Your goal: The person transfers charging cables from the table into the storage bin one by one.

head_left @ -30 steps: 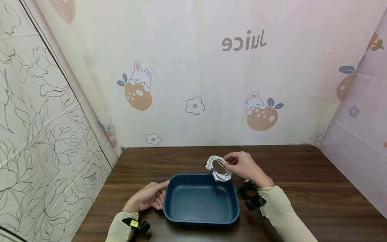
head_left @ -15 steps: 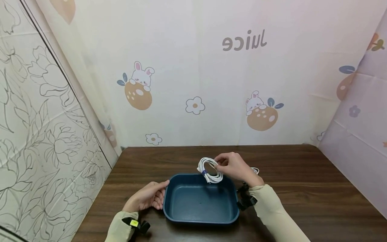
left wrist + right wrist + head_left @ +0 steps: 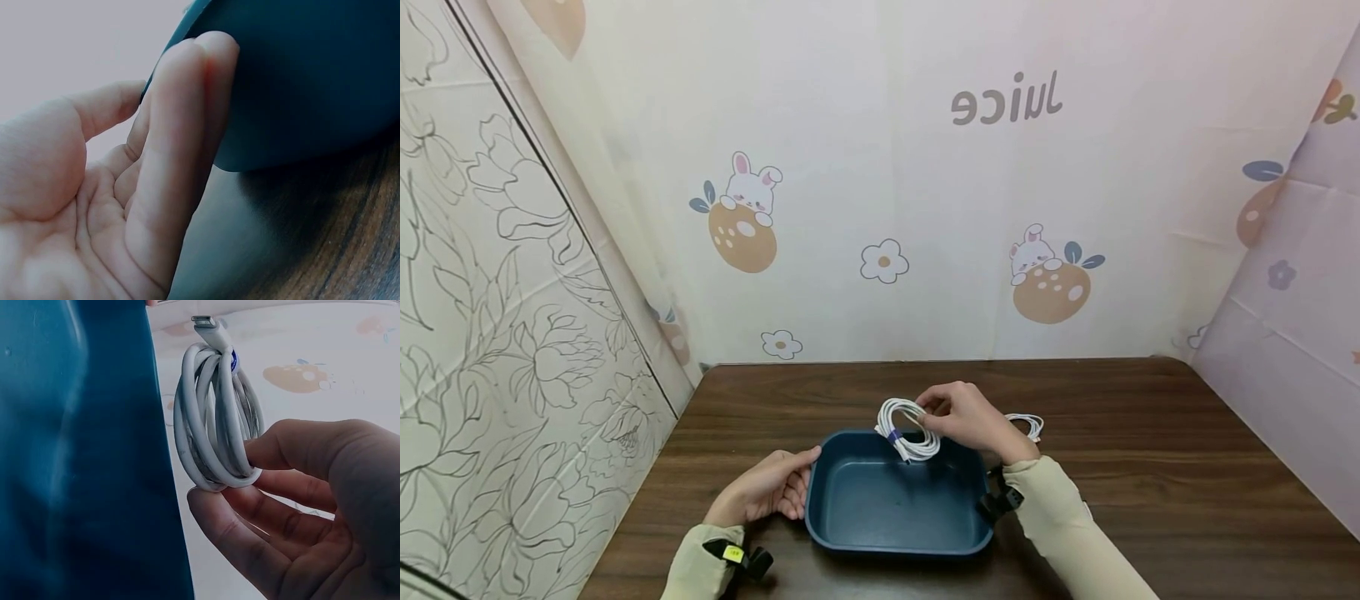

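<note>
The dark brown wood-grain desk (image 3: 1150, 467) carried a deep blue, rounded rectangular plastic tray (image 3: 895, 546), and everything else is placed here against that tray. The left hand (image 3: 767, 492) lay against the tray's left wall, its straight fingers (image 3: 181, 156) pressed flat on the outside and the thumb near the rim, steadying the tray without gripping it. The right hand (image 3: 966, 421) hung over the tray's far rim, grasping a coiled white charging cable bound with a small blue band (image 3: 906, 429) between thumb and fingertips (image 3: 275, 481). The coil was in the air above the far end of the tray's hollow, touching neither its floor nor its walls, its plug end (image 3: 206, 324) pointing away from the palm. A second, looser white cable (image 3: 1026, 425) lay on the desk just beyond the tray's far right corner.

Judged from this, the carrying step was nearly complete and the placing not yet done. The next move would call for lowering the coil into the hollow and loosening the fingers so it lay flat on the tray's floor.
</note>
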Demonstrator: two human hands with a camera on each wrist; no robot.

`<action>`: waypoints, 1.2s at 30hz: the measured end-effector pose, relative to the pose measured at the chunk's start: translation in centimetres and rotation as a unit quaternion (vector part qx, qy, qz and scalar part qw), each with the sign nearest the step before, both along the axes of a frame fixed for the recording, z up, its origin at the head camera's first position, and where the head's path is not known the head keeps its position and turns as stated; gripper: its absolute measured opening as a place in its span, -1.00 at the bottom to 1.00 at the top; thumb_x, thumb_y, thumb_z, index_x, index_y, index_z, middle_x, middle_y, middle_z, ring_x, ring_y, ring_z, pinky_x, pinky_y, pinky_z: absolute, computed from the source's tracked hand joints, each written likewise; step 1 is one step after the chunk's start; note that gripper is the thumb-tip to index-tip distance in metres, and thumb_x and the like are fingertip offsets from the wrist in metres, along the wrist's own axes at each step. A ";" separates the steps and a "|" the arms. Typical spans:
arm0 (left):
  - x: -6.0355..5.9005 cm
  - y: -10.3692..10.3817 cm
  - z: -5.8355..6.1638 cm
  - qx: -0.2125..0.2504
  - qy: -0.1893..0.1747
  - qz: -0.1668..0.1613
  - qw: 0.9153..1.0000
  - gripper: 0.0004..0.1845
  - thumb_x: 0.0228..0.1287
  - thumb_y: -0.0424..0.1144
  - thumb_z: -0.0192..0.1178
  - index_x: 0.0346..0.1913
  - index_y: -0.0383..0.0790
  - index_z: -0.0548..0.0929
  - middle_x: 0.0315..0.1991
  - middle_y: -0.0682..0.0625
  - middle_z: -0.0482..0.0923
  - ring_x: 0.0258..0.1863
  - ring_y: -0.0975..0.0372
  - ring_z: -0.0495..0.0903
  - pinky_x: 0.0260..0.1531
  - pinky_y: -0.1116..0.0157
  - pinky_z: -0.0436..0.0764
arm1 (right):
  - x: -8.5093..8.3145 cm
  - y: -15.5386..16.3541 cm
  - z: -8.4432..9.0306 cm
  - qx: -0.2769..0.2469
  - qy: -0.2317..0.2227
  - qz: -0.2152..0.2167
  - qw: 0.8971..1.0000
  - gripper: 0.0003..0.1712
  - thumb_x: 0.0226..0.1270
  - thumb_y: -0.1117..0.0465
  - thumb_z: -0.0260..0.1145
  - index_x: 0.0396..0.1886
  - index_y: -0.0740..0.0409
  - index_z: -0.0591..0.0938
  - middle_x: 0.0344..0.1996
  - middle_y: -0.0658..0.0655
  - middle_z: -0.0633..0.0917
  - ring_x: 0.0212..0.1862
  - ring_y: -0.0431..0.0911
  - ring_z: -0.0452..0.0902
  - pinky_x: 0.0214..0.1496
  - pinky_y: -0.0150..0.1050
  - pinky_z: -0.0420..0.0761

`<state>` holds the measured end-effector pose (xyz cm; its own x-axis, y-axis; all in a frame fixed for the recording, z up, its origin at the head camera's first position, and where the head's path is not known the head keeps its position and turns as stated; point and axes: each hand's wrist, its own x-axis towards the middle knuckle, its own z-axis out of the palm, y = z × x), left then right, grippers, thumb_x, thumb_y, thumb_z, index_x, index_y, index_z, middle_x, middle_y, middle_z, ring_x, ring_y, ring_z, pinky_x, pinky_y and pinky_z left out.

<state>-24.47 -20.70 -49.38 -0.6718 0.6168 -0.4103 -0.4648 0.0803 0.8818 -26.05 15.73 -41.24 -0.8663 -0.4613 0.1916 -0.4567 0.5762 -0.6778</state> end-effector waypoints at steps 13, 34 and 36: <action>-0.1 0.1 -0.2 -0.001 0.001 0.004 1.000 -0.41 0.57 0.20 0.00 -0.52 -0.15 0.62 -0.66 0.06 0.65 -0.69 0.32 0.68 -0.63 0.41 0.69 | -0.3 -1.4 -0.2 0.011 0.004 0.042 0.999 -0.80 0.38 0.27 0.39 -0.05 0.16 0.79 -0.28 0.01 0.79 -0.27 -0.24 0.64 -0.22 -0.38 0.67; -0.1 0.1 -0.2 0.005 0.002 0.001 1.000 -0.40 0.59 0.19 -0.02 -0.53 -0.14 0.64 -0.64 0.05 0.66 -0.67 0.33 0.68 -0.61 0.41 0.70 | 0.0 -3.5 -0.5 0.015 -0.003 0.080 0.997 -0.79 0.38 0.27 0.43 -0.02 0.07 0.82 -0.19 0.02 0.84 -0.30 -0.27 0.67 -0.29 -0.38 0.66; 0.0 0.1 -0.2 0.006 0.001 0.001 1.000 -0.40 0.59 0.19 -0.02 -0.53 -0.14 0.64 -0.64 0.05 0.66 -0.68 0.32 0.68 -0.62 0.41 0.70 | 0.1 -3.7 -0.5 0.012 -0.005 0.078 0.997 -0.80 0.37 0.28 0.44 -0.05 0.08 0.83 -0.19 0.02 0.83 -0.27 -0.25 0.69 -0.25 -0.39 0.69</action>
